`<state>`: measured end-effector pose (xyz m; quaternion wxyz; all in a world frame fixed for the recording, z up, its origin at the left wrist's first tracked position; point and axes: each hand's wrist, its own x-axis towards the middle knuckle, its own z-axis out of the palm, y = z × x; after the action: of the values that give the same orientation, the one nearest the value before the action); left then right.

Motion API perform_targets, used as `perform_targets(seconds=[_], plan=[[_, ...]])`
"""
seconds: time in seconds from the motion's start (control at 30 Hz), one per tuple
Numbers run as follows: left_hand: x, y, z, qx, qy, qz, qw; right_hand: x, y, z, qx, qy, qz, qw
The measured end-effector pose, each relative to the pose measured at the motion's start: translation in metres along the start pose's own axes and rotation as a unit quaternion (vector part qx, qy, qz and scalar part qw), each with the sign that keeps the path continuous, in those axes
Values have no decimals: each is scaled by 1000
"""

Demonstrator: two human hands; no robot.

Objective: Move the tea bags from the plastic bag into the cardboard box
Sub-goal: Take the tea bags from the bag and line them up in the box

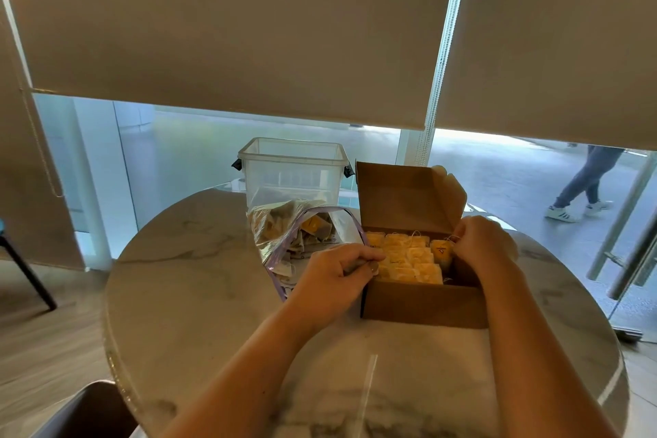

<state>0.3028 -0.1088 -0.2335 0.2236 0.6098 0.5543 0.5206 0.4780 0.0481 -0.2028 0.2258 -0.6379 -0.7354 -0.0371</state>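
Head view, left hand (336,268) pinching tea bag at cardboard box (423,300) edge, right hand (485,242) curled over boxed tea bags (409,260)

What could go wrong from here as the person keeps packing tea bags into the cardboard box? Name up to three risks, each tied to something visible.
1. The tea bags in the cardboard box show loose strings; the right hand working there could snag one and pull a neighbour out of its row.
2. The plastic bag lies open on its side, so remaining bags might slide onto the table.
3. The left hand grips something at the box's edge; it may crush it.
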Motion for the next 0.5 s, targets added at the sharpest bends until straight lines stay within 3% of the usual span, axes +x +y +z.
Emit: perform_targets(seconds=[0.07, 0.17, 0.23, 0.3, 0.37, 0.5], plan=[[0, 2, -1, -15, 11, -4, 1000, -4, -1, -7, 50, 4, 0, 999], [0, 6, -4, -49, 37, 0, 998, -16, -13, -20, 150, 90, 13, 984], [0, 10, -6, -80, 61, -2, 995, -26, -29, -26, 251, 154, -19, 955], [0, 13, -7, -103, 88, -6, 991, -37, -47, -31, 357, 163, -72, 917], [-1, 14, -7, -117, 106, -10, 987, -48, -63, -33, 422, 98, -115, 894], [-1, 14, -6, -96, 113, -5, 989, -68, -81, -31, 458, -120, -148, 868]])
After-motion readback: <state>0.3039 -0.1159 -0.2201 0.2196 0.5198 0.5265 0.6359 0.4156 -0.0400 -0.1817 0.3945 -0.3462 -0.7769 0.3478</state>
